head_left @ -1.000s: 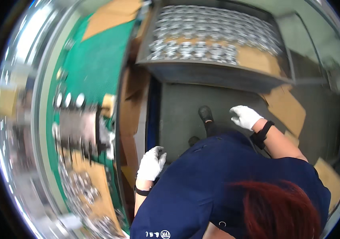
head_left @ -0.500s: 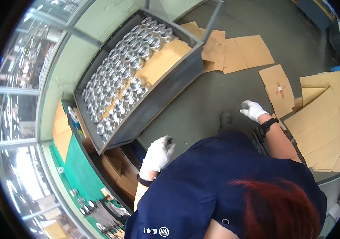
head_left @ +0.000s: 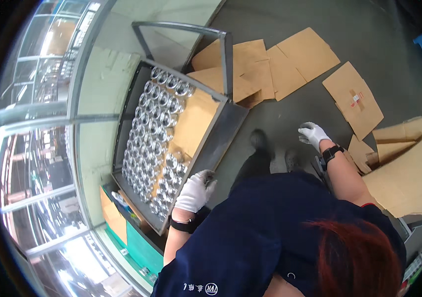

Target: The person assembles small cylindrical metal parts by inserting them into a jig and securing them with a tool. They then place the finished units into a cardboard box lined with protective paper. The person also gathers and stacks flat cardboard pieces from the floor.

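Observation:
My left hand (head_left: 194, 192), in a white glove with greyed fingertips, hangs beside the near side of a grey metal bin (head_left: 219, 132). Its fingers are loosely bent, thumb apart, and nothing shows in them. Inside the bin, rows of shiny round metal parts (head_left: 157, 121) stand on a cardboard sheet (head_left: 195, 116). Out over the floor to the right is my right hand (head_left: 313, 136), also gloved in white. Its fingers curve slightly with a gap to the thumb, and I see nothing held. A dark band circles each wrist.
Flattened cardboard (head_left: 304, 54) lies on the grey floor beyond the bin. Another cardboard piece (head_left: 353, 101) and a stack of large sheets (head_left: 409, 178) lie to the right. A metal frame (head_left: 226, 67) rises at the bin's end. A green-topped bench (head_left: 141, 252) stands at left.
My body and view have turned and moved along the bin, so the green bench has slid toward the lower edge. A leg has stepped forward. Both hands keep much the same pose.

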Demonstrator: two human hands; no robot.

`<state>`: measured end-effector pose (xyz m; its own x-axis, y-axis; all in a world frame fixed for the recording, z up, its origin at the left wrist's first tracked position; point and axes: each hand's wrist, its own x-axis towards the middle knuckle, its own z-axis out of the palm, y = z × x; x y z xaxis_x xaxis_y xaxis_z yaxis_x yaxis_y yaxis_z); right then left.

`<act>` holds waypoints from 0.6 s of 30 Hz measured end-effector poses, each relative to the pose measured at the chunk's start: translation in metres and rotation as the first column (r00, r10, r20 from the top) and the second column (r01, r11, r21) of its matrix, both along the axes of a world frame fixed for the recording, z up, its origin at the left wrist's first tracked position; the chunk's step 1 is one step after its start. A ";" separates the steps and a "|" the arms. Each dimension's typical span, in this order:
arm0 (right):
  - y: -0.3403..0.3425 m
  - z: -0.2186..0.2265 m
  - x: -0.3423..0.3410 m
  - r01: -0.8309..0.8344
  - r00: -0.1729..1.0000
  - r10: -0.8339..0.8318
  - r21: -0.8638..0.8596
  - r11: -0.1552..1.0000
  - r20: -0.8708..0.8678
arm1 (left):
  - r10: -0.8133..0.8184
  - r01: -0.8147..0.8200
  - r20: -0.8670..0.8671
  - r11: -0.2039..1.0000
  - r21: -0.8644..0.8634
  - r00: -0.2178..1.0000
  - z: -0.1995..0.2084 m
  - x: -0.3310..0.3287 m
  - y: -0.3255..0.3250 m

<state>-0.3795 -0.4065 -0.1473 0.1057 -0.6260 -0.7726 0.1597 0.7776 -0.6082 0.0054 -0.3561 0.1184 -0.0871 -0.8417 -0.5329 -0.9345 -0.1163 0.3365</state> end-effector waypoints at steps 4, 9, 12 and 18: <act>-0.032 -0.018 -0.026 0.116 0.993 -0.114 0.096 0.989 -0.032 | -0.070 0.071 0.013 0.993 -0.089 0.997 -0.041 0.007 -0.119; -0.070 -0.077 -0.076 0.115 0.945 -0.059 0.157 0.981 -0.323 | -0.268 0.242 0.042 0.780 -0.577 0.963 -0.091 -0.013 -0.290; -0.088 -0.115 -0.096 0.253 0.918 -0.141 0.275 0.928 -0.370 | -0.316 0.258 0.081 0.574 -0.777 0.945 -0.088 -0.051 -0.402; -0.163 -0.208 -0.104 0.122 0.913 0.021 0.322 0.939 -0.407 | -0.149 0.291 0.260 0.670 -0.683 0.954 -0.098 -0.082 -0.541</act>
